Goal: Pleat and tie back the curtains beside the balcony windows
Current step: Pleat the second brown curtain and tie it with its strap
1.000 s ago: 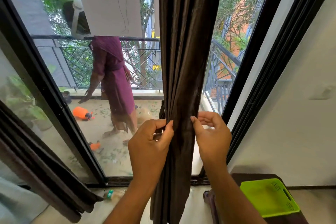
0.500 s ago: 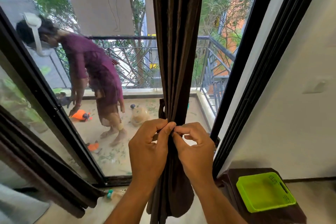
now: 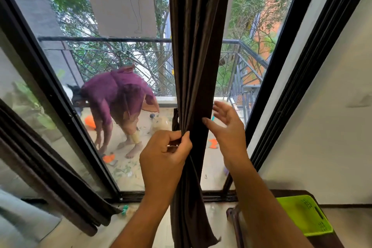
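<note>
A dark brown curtain (image 3: 198, 50) hangs in a narrow gathered column in front of the balcony glass, its folds running straight down to the floor. My left hand (image 3: 164, 159) pinches the bunched folds at their left edge, at about waist height. My right hand (image 3: 227, 129) is off the cloth, fingers spread, just to the right of the curtain with the thumb tip near its right edge. A second dark curtain (image 3: 46, 169) hangs slanted at the lower left, beside the sliding door frame.
Black window frames (image 3: 281, 94) stand on both sides of the glass. A lime green basket (image 3: 302, 215) rests on a dark stool at the lower right, by the white wall. Outside, a person in purple (image 3: 118, 102) bends over on the balcony among orange items.
My right hand has let go of the curtain and opened, moving out to the right. My left hand keeps its pinch on the folds. The person outside has bent lower.
</note>
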